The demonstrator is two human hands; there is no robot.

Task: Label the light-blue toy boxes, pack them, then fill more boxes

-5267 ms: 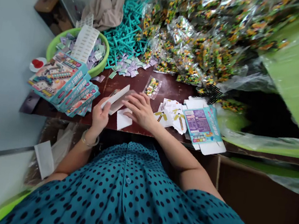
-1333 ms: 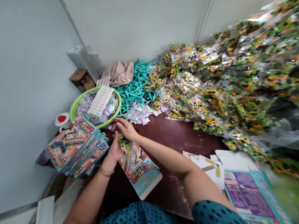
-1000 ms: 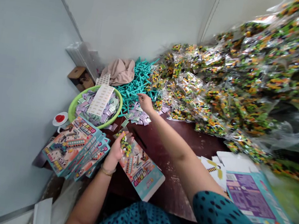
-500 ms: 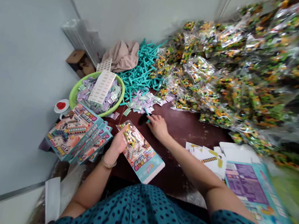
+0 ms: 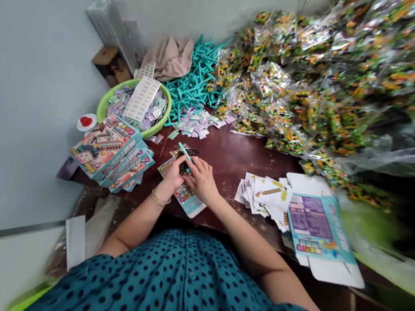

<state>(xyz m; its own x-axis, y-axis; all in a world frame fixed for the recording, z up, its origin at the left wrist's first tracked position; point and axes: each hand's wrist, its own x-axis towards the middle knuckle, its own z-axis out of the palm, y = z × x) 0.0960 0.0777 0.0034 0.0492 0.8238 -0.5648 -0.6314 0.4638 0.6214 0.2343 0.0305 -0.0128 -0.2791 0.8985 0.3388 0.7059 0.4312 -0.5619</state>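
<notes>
My left hand and my right hand are close together above a flat printed toy box at the table's front. Between their fingers is a black studded piece, with a slim teal stick lying across it. My left fingers are closed at the near side of the black piece; my right fingers are curled around the lower end of the stick. Part of a clear bag of small colourful pieces shows under the hands. The fingers hide much of the held things.
Left are stacked toy boxes and a green basin of small packets. Behind lie a pile of teal sticks and loose packets. Bagged bricks heap up right. Printed cards and an unfolded box lie nearer.
My right hand has come left and toward me with the teal stick, meeting my left hand over the box. The black studded piece now shows between them. The view has shifted a little.
</notes>
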